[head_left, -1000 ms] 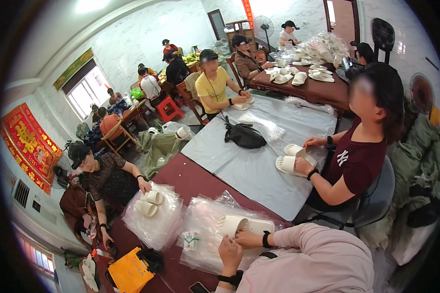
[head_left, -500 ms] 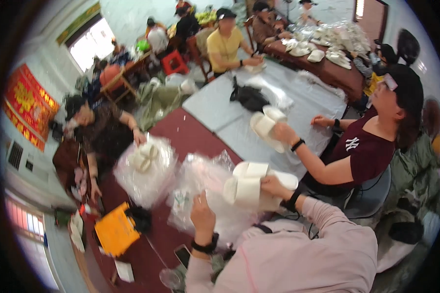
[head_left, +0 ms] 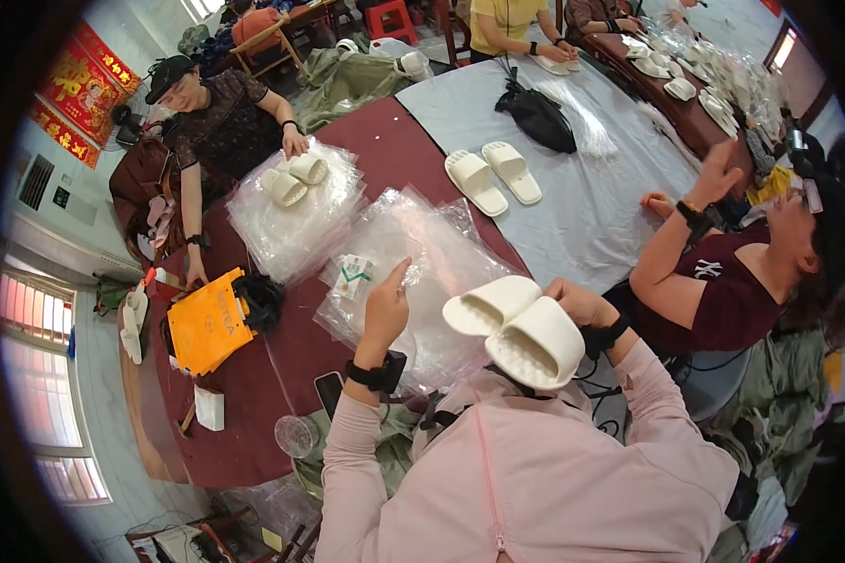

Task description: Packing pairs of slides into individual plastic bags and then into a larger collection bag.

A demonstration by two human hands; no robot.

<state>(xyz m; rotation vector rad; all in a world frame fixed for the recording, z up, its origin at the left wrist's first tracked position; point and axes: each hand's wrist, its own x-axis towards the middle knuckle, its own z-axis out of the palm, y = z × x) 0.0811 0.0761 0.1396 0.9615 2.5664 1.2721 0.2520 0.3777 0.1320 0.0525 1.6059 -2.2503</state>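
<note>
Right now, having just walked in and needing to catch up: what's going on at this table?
The person in the pink top holds a pair of white slippers stacked together in the right hand, raised above a pile of clear plastic bags on the dark red table. The left hand hovers over that pile, fingers up. Across the table, another person rests a hand by a second pair of slippers lying on more bags. A third pair lies on the grey sheet.

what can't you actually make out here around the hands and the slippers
Head view only:
- Right hand: palm and fingers mostly hidden behind the white slippers.
- Left hand: seen from the back, so contact with the clear plastic bags is unclear.
- Slipper soles: turned away.
</note>
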